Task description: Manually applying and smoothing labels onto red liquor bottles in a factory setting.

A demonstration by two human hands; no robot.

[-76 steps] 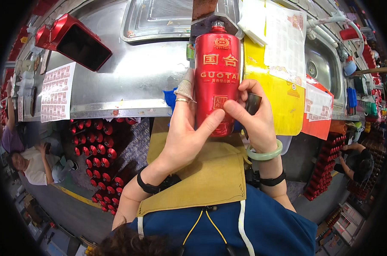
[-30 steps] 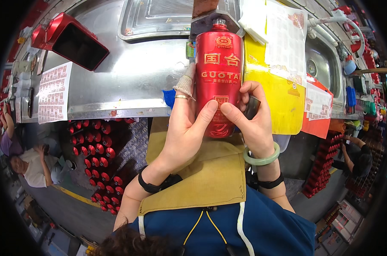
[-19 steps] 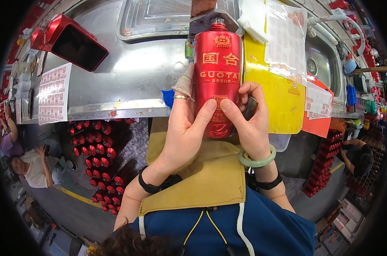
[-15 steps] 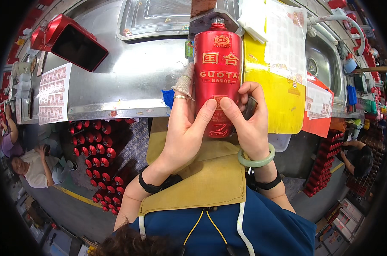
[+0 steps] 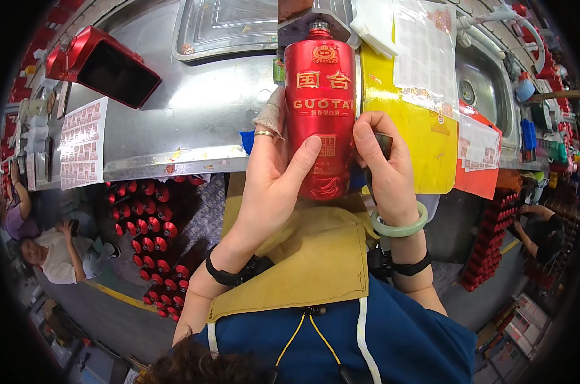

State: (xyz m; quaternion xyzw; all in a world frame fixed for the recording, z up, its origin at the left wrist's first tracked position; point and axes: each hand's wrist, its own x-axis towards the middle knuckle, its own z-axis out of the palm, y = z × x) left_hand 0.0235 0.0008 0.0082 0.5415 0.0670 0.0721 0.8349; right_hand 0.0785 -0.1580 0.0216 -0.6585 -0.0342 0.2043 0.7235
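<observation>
A glossy red bottle [image 5: 322,67] with gold lettering and a bare, cap-free neck stands before me at the worktop's near edge. My left hand [image 5: 269,182] is closed along its left side, with the thumb laid across the lower front. A pale cloth finger cover [image 5: 271,114] sits on one of that hand's fingers. By the bottle's lower right side is my right hand [image 5: 392,173], its fingers curled round a small dark object [image 5: 385,143] mostly hidden in the grip. What kind of object it is, I cannot make out.
On the steel worktop [image 5: 219,96] lie a metal tray [image 5: 229,54], a red device with a black screen [image 5: 118,73] and a label sheet [image 5: 84,144]. A yellow board [image 5: 431,160] carries plastic-covered sheets, beside a sink [image 5: 479,83]. Red bottles [image 5: 152,224] stand below; other people work nearby.
My right thumb has lifted off the bottle's lower front and moved right to its edge, uncovering a gold square emblem. The dark object shows higher in the right hand. My left hand keeps its hold.
</observation>
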